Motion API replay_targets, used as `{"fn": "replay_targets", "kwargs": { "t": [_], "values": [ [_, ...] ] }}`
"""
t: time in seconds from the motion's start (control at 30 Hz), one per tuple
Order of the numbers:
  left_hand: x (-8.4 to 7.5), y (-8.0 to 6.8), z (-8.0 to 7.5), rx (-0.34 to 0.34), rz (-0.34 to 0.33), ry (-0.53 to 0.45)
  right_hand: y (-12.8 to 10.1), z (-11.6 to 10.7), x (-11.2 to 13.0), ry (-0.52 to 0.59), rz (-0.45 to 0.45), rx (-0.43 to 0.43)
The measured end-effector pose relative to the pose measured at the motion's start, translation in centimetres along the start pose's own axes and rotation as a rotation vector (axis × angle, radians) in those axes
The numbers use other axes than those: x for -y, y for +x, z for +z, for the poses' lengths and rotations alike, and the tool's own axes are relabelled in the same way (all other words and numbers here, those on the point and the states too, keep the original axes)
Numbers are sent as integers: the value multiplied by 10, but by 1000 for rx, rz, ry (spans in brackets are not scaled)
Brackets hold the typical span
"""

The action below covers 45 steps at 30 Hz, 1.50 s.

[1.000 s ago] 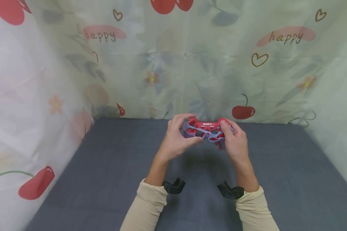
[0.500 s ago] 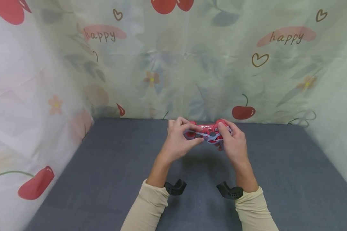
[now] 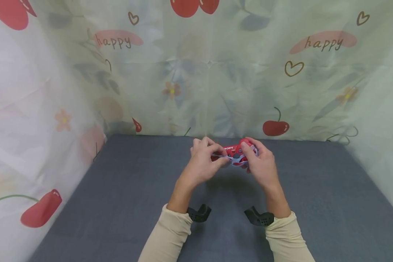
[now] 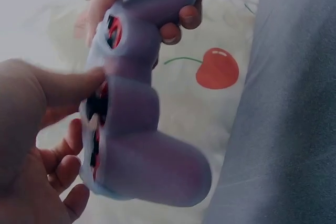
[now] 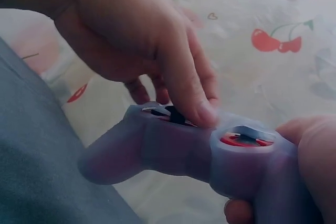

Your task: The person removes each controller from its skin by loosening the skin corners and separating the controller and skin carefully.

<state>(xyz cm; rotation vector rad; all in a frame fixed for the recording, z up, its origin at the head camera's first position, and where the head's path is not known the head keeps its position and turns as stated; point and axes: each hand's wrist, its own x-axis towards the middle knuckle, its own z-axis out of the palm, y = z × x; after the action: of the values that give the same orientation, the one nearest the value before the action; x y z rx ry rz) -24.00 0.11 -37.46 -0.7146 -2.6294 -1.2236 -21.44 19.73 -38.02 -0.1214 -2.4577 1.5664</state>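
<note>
A red game controller marked SONY, wrapped in a pale purple silicone cover, is held above the grey table near the back wall. My left hand grips its left side, thumb and fingers pinching the cover's front edge. My right hand grips the right handle, thumb on top. In the right wrist view the cover shows cut-outs with red buttons through them.
A cherry-print curtain with "happy" lettering walls in the table at the back and both sides. Black wrist mounts sit on both beige sleeves.
Both hands have drawn a little closer together and the controller has tilted and shifted slightly left. My left fingers have closed further over the cover's left front.
</note>
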Motion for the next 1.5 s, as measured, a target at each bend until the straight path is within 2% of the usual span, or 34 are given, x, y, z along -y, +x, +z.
{"fn": "replay_targets", "kwargs": {
  "t": [0.13, 0.23, 0.4, 0.53, 0.63, 0.73, 0.97, 1.07, 1.17, 1.33, 1.5],
  "values": [
    [1, 1, 2, 5, 63, 115, 1, 2, -2, -17, -11, 1],
    [1, 2, 3, 12, 74, 135, 2, 3, -4, -13, -19, -3],
    [2, 2, 1, 78, 29, 38, 4, 2, -7, -11, -36, -2],
    [5, 3, 0, 141, 31, -65, 4, -2, -8, -58, -87, -5],
    [7, 4, -1, 188, 32, -96, 5, -4, -10, -85, -108, 4],
    [7, 3, -4, 215, 25, -102, 5, -2, -10, -84, -84, 2],
    [5, 3, -10, 175, 62, -110, 3, 6, -7, -44, -43, -104],
    [4, 2, -10, 149, 112, -118, 2, 5, -4, -5, -43, -160],
    [3, 2, -8, 119, 169, -109, 2, 3, -2, 46, -6, -199],
    [-1, 2, -4, 80, 246, -54, 1, -1, 1, 106, 69, -250],
    [-6, 2, -4, 75, 264, 48, 0, -3, 2, 118, 89, -268]
  ]
}}
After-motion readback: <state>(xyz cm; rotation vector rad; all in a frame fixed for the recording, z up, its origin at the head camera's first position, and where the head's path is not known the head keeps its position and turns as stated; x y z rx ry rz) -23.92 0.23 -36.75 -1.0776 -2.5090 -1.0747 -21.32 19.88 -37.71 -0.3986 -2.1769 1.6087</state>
